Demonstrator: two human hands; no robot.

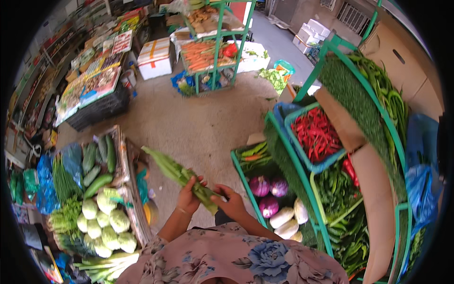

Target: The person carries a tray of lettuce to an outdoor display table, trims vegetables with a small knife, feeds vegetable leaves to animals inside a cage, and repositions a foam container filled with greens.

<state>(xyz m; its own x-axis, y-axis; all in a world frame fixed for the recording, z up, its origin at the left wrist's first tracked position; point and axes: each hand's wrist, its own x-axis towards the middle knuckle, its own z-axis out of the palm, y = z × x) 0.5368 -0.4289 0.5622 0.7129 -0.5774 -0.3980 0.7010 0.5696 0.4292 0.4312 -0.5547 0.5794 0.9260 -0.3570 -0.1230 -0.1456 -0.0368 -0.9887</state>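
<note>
A long green stalk vegetable, perhaps celtuce, lies diagonally in front of my body, its leafy tip pointing up and left. My left hand is closed around its middle. At the lower, thicker end, my right hand touches the stalk with thumb and fingers; whether it grips firmly or peels a leaf cannot be told. Both hands are above the floor, between a stand of cucumbers and pale green round vegetables on the left and a green rack with purple round vegetables on the right.
A blue basket of red chillies and heaps of green peppers stand on the green-framed rack at right. Ahead are a carrot shelf and a white foam box. A table of packaged produce stands at upper left.
</note>
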